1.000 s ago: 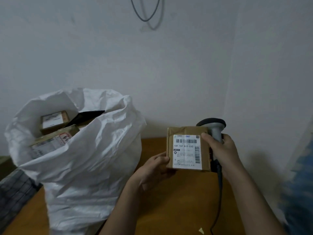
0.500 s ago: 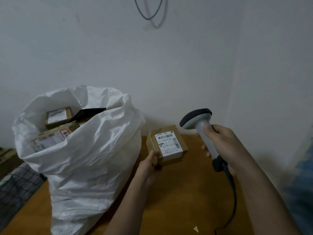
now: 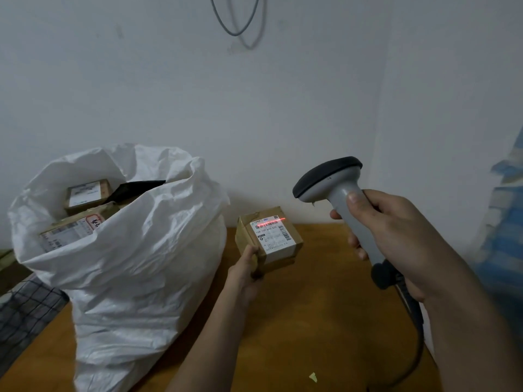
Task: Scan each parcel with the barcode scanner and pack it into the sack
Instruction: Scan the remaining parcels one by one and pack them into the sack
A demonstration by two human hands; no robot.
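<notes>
My left hand (image 3: 245, 271) grips a small brown cardboard parcel (image 3: 268, 239) by its lower left corner, white label facing up. A red scan line lies across the barcode at the label's top. My right hand (image 3: 396, 239) holds the grey barcode scanner (image 3: 336, 190) by its handle, to the right of and above the parcel, its dark head aimed at the label. The white woven sack (image 3: 135, 264) stands open on the left with several labelled parcels (image 3: 85, 193) inside.
A wooden table (image 3: 311, 321) carries the sack and lies under both hands. The scanner's black cable (image 3: 416, 349) hangs down at the right. White walls meet in a corner behind. A dark mesh surface (image 3: 25, 315) is at lower left; blurred blue material (image 3: 506, 222) at the right edge.
The parcel has moved left and away from the scanner, tilted label-up. My right hand drew the scanner back and up, and a red scan line now shows on the barcode.
</notes>
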